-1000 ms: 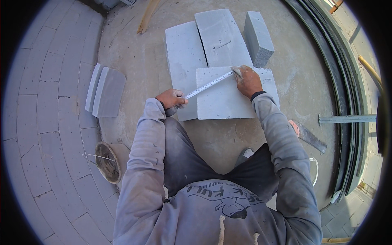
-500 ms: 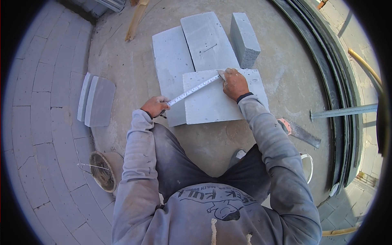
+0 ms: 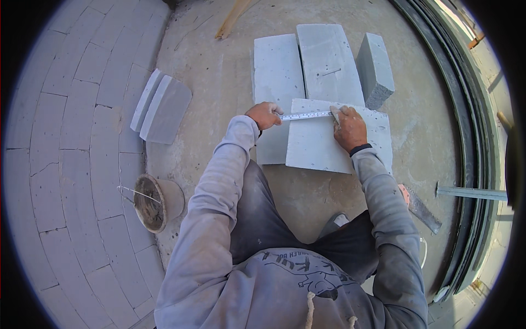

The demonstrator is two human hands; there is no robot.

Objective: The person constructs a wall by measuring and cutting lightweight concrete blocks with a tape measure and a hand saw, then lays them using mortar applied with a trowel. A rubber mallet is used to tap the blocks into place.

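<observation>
My left hand (image 3: 265, 115) is closed around one end of a tape measure (image 3: 307, 115), whose white blade is pulled out straight. My right hand (image 3: 350, 130) pinches the other end of the blade above a pale block (image 3: 320, 145) in front of me. That block overlaps the lower ends of two long pale blocks, one at the left (image 3: 278, 68) and one in the middle (image 3: 331, 52). On the middle block lies a thin nail-like piece (image 3: 331, 72). The tape's case is mostly hidden by my left hand.
A narrow block (image 3: 375, 71) stands behind right. Two pale slabs (image 3: 167, 109) lean at the left wall (image 3: 82, 129). A dirty bucket (image 3: 172, 197) sits below them. At the right lie a handsaw (image 3: 424, 214), a metal profile (image 3: 471, 192) and dark rails (image 3: 471, 137).
The view has shifted left, so the blocks appear further right. The stretch of blade between my hands is shorter and now nearly level instead of slanting. Both hands keep their hold.
</observation>
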